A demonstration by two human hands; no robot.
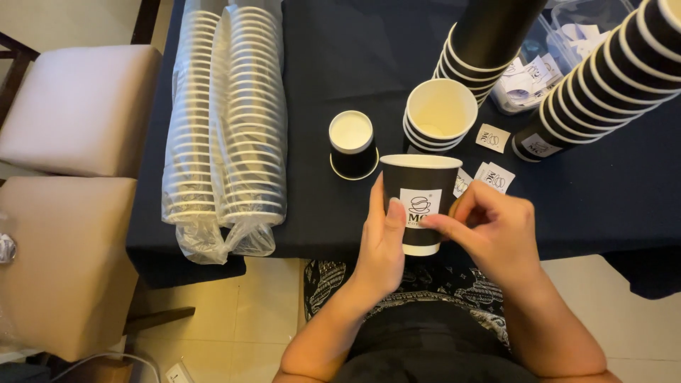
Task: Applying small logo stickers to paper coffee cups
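Observation:
My left hand [381, 245] grips a black paper cup [421, 184] from the left side, thumb on its wall. A white square sticker [420, 207] sits on the cup's front. My right hand [491, 228] reaches in from the right, its fingertips pressing the sticker's right edge. The cup stands upright above the table's near edge, mouth facing away from me.
The dark tablecloth [603, 198] carries an upturned black cup [352, 145], a short stack of cups [440, 113], long lying stacks of black cups [603, 78], loose stickers [493, 137], a clear sticker tub [546, 64] and wrapped cup sleeves [227, 120]. Padded stools [78, 106] stand left.

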